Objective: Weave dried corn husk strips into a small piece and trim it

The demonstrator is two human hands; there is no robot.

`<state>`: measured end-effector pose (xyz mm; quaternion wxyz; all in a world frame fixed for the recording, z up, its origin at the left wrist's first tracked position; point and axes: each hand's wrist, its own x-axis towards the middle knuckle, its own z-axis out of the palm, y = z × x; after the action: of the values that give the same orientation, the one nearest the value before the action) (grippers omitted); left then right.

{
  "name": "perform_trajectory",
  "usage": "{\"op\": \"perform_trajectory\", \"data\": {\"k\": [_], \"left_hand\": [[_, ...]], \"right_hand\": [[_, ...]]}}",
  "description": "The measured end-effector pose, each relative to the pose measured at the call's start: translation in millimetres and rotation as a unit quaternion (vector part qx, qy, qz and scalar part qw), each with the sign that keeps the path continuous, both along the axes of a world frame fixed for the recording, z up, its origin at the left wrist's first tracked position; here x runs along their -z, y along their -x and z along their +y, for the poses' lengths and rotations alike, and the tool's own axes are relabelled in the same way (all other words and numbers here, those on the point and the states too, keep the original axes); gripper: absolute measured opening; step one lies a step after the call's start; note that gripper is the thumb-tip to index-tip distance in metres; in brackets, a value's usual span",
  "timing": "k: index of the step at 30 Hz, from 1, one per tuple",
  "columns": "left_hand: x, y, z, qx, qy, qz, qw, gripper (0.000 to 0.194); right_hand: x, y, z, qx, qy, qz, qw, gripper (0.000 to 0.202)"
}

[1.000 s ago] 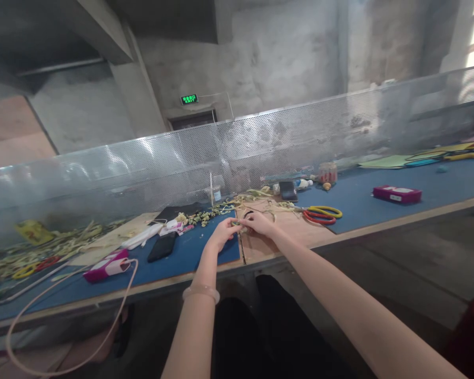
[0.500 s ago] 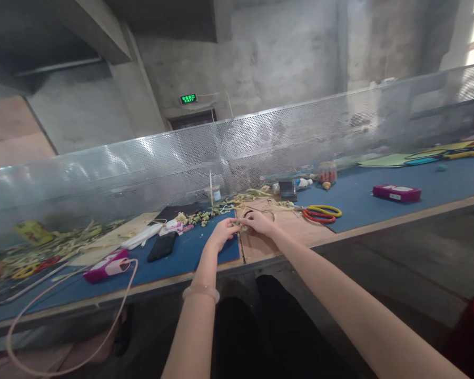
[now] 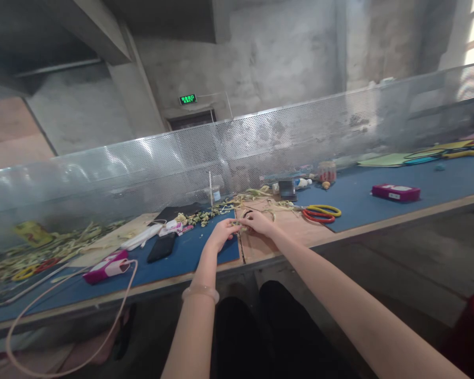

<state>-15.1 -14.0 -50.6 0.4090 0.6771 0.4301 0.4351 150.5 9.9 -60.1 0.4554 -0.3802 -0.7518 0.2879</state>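
Observation:
My left hand (image 3: 223, 233), with a pale bangle (image 3: 200, 292) on its wrist, is closed in a pinch over the table's front edge area. Close beside it, my right hand (image 3: 259, 223) is also pinched, its fingertips almost meeting the left ones. Between them runs a thin pale-green plant strip (image 3: 244, 228); its exact shape is too small to make out. A curved part of it seems to lie behind the right hand. Both hands are low over a light brown board (image 3: 300, 229). Scissors (image 3: 322, 213) with red and yellow handles lie to the right.
Loose green plant pieces (image 3: 205, 216) are strewn behind the hands. On the left are a black phone (image 3: 161, 247), a magenta box (image 3: 106, 267) and a pink cable (image 3: 11, 337). A second magenta box (image 3: 395, 192) lies right. A perforated metal screen (image 3: 253, 142) stands behind the table.
Both hands stay almost in place, with only slight finger movement. A rounded skin-toned shape at the far left edge has gone out of view.

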Motion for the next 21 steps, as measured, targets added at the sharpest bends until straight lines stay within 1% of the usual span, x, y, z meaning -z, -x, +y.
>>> {"op": "perform_trajectory", "data": {"k": [4,8,10,13,16,18,21], "left_hand": [[-0.6,0,0,-0.005,0.000,-0.004,1.000,0.035],[0.8,0,2,-0.029,0.001,-0.013,0.999,0.033],[1.9,0,3,-0.037,0.001,-0.027,0.999,0.032],[2.7,-1,5,-0.040,0.006,-0.053,0.998,0.032],[2.3,-1,6,-0.064,0.019,-0.095,0.993,0.031],[1.8,-1,7,-0.080,0.022,-0.122,0.989,0.030],[1.2,-1,6,-0.089,0.021,-0.139,0.986,0.029]], "right_hand": [[-0.1,0,-1,0.001,-0.005,-0.004,1.000,0.043],[-1.7,-1,-2,0.023,-0.034,-0.018,0.999,0.041],[-3.0,0,-3,0.032,-0.036,-0.008,0.999,0.039],[-4.8,1,-6,0.044,-0.023,0.021,0.999,0.034],[-5.8,2,-9,0.075,-0.019,0.047,0.996,0.022],[-5.9,3,-12,0.096,-0.039,0.056,0.993,0.015],[-5.3,4,-17,0.097,-0.119,0.035,0.988,0.017]]}}
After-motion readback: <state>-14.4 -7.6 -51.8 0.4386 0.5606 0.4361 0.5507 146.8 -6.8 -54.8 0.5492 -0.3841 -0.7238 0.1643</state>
